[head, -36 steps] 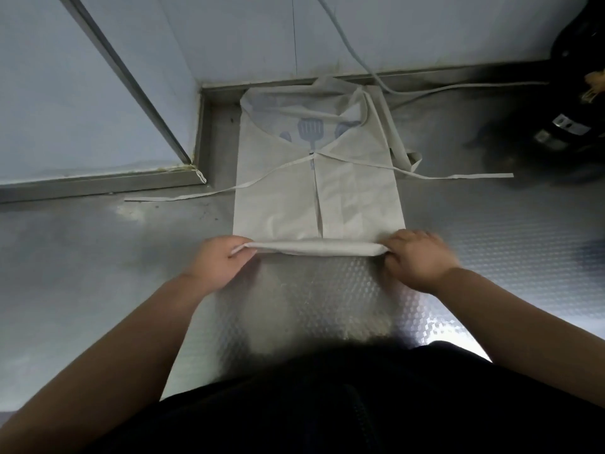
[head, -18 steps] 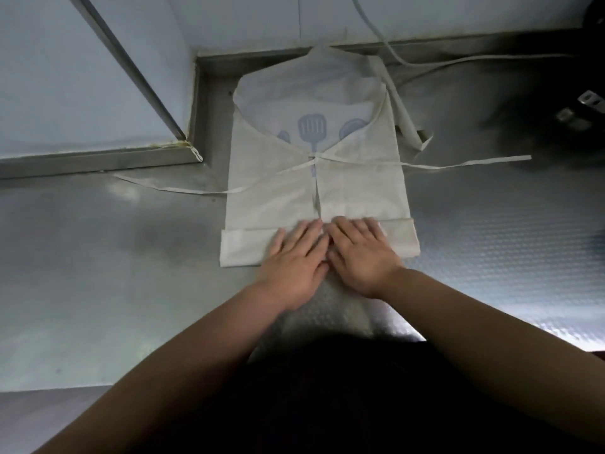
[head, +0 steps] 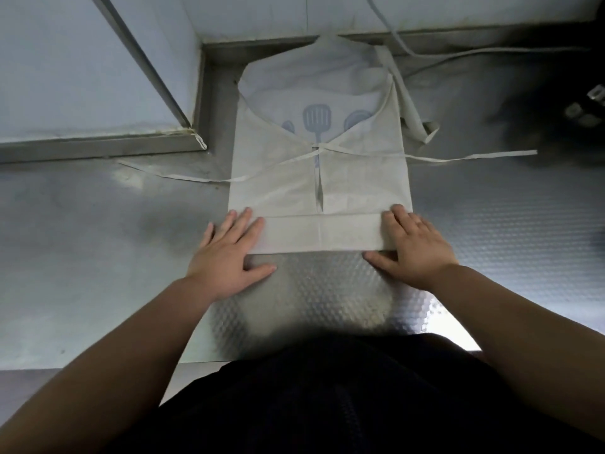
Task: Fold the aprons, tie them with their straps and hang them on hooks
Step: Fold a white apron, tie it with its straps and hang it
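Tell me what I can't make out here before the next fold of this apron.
- Head view: the ends of the fold in the apron lie under the left hand and right hand.
- The printed utensils are partly covered by the folded-in flaps.
- Dark thing at the right edge: cut off, shadowed.
- No hooks in frame.

Apron (head: 357,178) matt thin cloth; worktop (head: 491,231) dimpled shiny metal.

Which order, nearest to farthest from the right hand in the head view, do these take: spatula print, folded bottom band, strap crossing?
1. folded bottom band, partly under the right hand, nearest the person.
2. strap crossing, farther back, middle.
3. spatula print, farther back still.
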A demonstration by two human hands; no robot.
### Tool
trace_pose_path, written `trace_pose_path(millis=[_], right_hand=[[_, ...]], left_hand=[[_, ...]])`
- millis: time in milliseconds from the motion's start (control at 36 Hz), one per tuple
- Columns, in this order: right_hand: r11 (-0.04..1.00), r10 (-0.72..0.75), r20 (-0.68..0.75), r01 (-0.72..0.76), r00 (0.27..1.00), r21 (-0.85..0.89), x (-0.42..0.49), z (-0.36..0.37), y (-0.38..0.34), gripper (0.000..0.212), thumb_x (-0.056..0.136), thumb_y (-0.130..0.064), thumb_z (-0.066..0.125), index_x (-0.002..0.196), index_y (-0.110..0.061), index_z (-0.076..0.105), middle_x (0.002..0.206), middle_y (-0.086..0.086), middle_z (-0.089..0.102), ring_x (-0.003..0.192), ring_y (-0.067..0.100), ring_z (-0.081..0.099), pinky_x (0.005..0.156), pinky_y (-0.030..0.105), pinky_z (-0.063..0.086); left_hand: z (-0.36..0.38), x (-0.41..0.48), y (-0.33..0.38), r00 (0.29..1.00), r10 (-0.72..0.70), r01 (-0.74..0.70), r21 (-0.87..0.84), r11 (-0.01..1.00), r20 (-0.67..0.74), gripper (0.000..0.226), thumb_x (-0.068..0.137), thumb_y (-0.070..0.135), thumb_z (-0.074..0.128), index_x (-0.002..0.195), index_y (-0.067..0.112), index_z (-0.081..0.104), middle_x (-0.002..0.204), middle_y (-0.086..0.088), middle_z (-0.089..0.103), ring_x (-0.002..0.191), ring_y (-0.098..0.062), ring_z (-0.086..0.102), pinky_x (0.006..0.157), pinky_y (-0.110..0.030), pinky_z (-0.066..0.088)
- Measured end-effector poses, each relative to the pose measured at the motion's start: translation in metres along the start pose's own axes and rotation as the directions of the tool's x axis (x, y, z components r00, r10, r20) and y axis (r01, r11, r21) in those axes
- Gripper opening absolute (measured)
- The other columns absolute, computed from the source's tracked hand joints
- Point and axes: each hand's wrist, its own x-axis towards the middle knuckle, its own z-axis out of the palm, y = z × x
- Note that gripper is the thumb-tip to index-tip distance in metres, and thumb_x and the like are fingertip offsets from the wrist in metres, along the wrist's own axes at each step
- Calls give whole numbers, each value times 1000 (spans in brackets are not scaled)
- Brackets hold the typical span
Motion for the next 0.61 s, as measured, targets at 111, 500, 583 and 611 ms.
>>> trace_pose_path(millis=[111, 500, 583, 611], right_hand=[[999, -25, -42, 23, 999, -31, -2, -5, 2, 61, 94, -58, 31, 143, -22, 32, 154, -1, 25, 136, 24, 31, 112, 33, 19], [962, 18, -2, -17, 1000, 272, -20, -22, 21, 36, 79, -46, 68, 106, -22, 63, 97, 0, 68, 92, 23, 62, 76, 31, 46], [865, 157, -10, -133, 988, 483, -20, -19, 23, 24, 81, -39, 70, 92, -19, 61, 86, 1, 63, 78, 20, 58, 57, 26, 39], [827, 203, -13, -165, 979, 537, -18, -17, 24, 25, 81, -39, 71, 91, -19, 61, 84, 1, 61, 78, 20, 57, 55, 24, 37]], left_hand=[[-4, -7, 2, 994, 0, -8, -70, 998, -112, 104, 55, 86, 29, 146, 36, 26, 156, 14, 14, 143, -11, 12, 113, -34, 12], [-28, -13, 0, 988, -155, 103, -646, 756, -23, 7, 85, 21, 68, 87, 27, 70, 82, 5, 68, 73, -9, 58, 58, -8, 37], [-28, -8, -6, 973, -227, 183, -702, 688, 32, 3, 87, 25, 66, 84, 25, 67, 80, 1, 65, 73, -14, 55, 63, -24, 39], [-26, -6, -6, 962, -272, 212, -696, 686, 25, 7, 87, 27, 65, 87, 20, 67, 81, -1, 65, 75, -17, 56, 64, -27, 38]])
